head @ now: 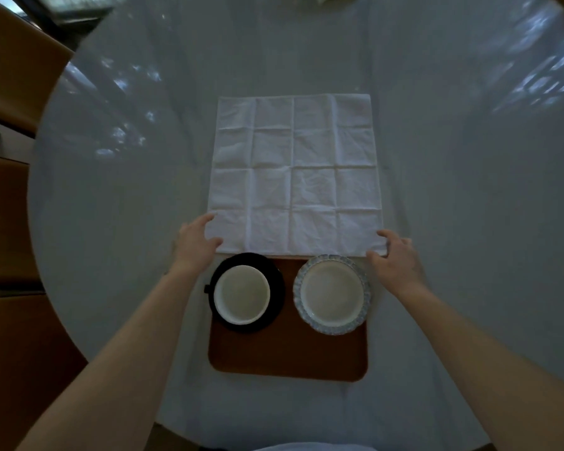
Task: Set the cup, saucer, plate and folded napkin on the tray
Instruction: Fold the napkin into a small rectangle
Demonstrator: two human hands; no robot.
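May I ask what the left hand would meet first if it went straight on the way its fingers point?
The unfolded napkin: the left hand points at its near left corner and seems to touch it.

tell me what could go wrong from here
1. The white creased cloth napkin lies open, its near edge close to the white cup on the round black saucer and the blue-rimmed round plate; dragging it back could knock them.
2. With the left hand and right hand only at the near corners, the fold may come out skewed and crowd the brown wooden tray.
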